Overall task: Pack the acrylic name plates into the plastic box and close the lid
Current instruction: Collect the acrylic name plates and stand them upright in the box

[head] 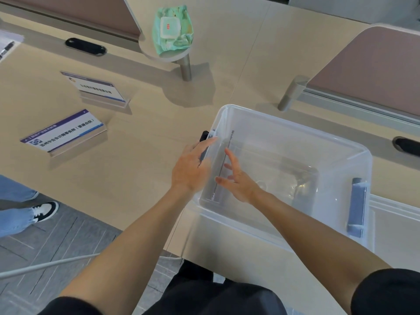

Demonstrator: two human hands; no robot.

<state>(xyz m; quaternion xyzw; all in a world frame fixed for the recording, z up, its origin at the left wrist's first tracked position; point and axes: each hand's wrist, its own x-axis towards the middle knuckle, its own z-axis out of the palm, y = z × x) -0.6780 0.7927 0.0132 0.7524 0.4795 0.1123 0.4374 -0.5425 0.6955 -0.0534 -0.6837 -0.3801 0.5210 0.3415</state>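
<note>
left hand fingers straight on plastic box rim, right hand splayed inside

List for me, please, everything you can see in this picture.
box: 1, clear, no lid on, desk right
name plates: 2, clear with white-and-purple cards, desk left
third plate: 1, clear, on edge inside box, by left wall
latch: 1, grey, box's right end
wipes pack: 1, green, round shelf, back
cable holes: 2, black, desk back-left and right
shoe: 1, black-and-white, floor left, a bystander's
left hand: 1, bare, on box's left rim
right hand: 1, bare, inside box, fingers straight beside third plate
</note>
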